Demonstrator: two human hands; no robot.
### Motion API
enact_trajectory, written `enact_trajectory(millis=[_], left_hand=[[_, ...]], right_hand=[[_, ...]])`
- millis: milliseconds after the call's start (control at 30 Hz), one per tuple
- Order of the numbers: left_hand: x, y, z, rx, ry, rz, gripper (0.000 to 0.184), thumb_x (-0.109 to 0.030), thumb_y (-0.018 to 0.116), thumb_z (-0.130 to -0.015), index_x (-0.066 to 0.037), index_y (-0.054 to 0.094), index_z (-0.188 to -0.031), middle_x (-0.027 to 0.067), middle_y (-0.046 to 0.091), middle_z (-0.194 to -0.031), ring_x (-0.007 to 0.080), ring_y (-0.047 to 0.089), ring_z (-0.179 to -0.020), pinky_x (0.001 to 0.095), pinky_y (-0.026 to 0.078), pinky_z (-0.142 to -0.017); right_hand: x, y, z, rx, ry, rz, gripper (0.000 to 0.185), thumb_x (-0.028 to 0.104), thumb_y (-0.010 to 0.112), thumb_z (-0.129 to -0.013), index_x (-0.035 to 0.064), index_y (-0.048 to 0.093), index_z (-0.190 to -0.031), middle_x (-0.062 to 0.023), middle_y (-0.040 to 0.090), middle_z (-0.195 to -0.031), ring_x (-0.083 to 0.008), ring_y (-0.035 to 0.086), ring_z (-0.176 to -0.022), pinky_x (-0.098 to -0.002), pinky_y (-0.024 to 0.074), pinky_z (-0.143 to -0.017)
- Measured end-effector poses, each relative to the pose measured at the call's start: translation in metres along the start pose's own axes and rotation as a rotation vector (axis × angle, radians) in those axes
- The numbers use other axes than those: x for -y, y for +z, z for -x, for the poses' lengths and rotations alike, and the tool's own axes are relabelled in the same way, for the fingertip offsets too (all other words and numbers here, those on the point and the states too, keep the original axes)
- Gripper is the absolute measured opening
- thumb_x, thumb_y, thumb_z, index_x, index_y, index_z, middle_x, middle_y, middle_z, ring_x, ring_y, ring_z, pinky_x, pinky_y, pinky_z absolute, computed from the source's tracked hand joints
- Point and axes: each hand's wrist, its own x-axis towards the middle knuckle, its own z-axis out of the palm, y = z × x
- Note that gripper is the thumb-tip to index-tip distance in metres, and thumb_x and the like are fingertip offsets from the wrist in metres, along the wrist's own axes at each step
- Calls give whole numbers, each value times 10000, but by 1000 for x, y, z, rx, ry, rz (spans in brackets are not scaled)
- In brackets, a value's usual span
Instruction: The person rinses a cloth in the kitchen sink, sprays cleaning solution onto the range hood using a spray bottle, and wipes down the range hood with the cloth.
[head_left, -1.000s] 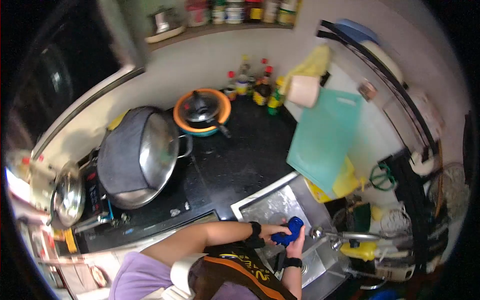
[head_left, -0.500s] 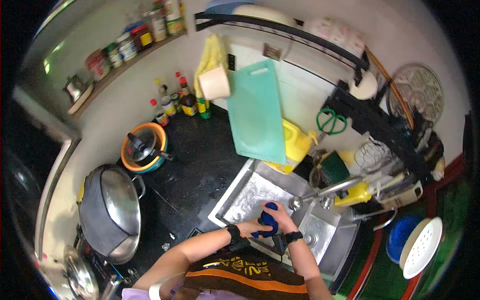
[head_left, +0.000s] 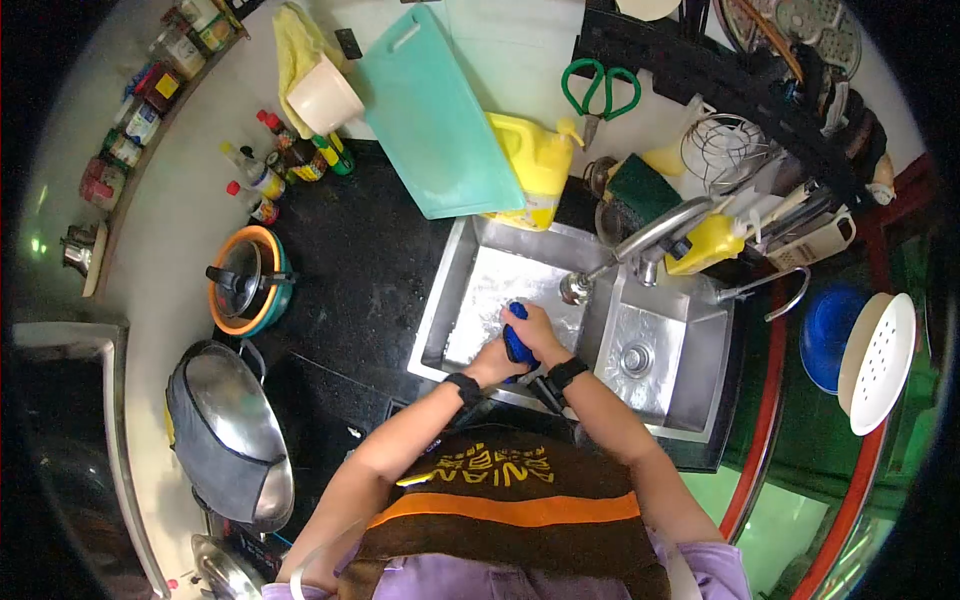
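A bunched blue cloth (head_left: 517,345) is squeezed between my two hands over the near edge of the large sink basin (head_left: 500,275). My left hand (head_left: 490,362) grips its lower left part, with fingers wrapped round it. From the upper right, my right hand (head_left: 537,335) is closed on the cloth. Each wrist has a black band. The metal faucet (head_left: 660,228) reaches over the basin, its spray head just above my right hand. To the right lies the small basin (head_left: 655,340) with a round drain.
A green cutting board (head_left: 440,120) and a yellow jug (head_left: 530,165) stand behind the sink. Left on the black counter are an orange-rimmed bowl (head_left: 225,315) with a lid and a large covered wok (head_left: 225,400). White strainers (head_left: 882,365) hang at right.
The view has turned to the right, so the sink now sits centrally. My hands stay on the blue cloth, which has changed from a wider bundle to a narrower, upright one.
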Motion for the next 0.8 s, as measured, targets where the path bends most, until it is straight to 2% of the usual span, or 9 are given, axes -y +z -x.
enact_trajectory(millis=[67,200,333,433,533,600,667,733,800], left_hand=[[6,-7,2,39,-25,186,405,-80,730,-676,19,558,-1029,94,645,-915,198,628,-848,303,498,-769],[8,-15,-1,117,-110,366,383,-61,725,-669,11,586,-1019,61,645,-887,162,619,-827,281,499,-742],[9,-3,1,-217,9,-216,578,-119,719,-689,52,432,-1160,200,641,-887,343,645,-821,381,515,-713],[13,1,2,-240,24,-437,589,-209,743,-704,64,398,-1096,267,609,-835,421,621,-768,426,516,-659],[22,1,4,-173,130,-589,597,-213,749,-698,62,362,-1060,271,602,-826,425,616,-760,442,512,-655],[27,2,6,-154,151,-664,541,-178,723,-713,42,350,-1036,250,599,-810,411,621,-728,441,515,-628],[30,5,8,-124,214,-783,470,-150,697,-728,28,357,-999,224,589,-787,387,627,-701,432,520,-600],[34,10,7,-120,254,-841,461,-163,692,-732,27,355,-982,214,581,-794,370,631,-687,419,525,-585],[37,13,7,-79,319,-905,400,-155,663,-738,-2,381,-977,199,609,-824,355,641,-716,413,530,-616]], right_hand=[[17,-3,7,45,44,-63,298,261,697,-766,-5,609,-868,-142,642,-781,-248,603,-678,-368,478,-660],[38,-8,19,107,73,-220,271,206,712,-751,17,605,-914,-144,648,-851,-245,609,-699,-359,483,-679],[8,7,7,-57,-31,-17,232,184,702,-747,33,625,-906,-151,649,-882,-279,622,-761,-375,486,-706],[11,11,14,-126,67,30,215,191,672,-767,28,633,-902,-158,653,-893,-321,625,-812,-402,483,-717],[3,17,19,-193,102,149,244,233,606,-824,-5,630,-871,-197,648,-879,-362,620,-840,-440,473,-718],[-7,24,21,-333,256,183,233,226,631,-826,-7,632,-826,-136,646,-733,-258,617,-666,-400,471,-626],[-33,26,14,-297,236,139,325,286,621,-839,-37,617,-800,-150,636,-722,-276,599,-643,-421,454,-613],[-23,23,18,-254,485,-42,492,393,536,-872,-90,627,-905,-272,632,-898,-405,612,-879,-443,471,-729],[-7,16,28,-243,530,-86,591,457,495,-881,-118,606,-964,-284,626,-944,-399,616,-898,-437,467,-746]])
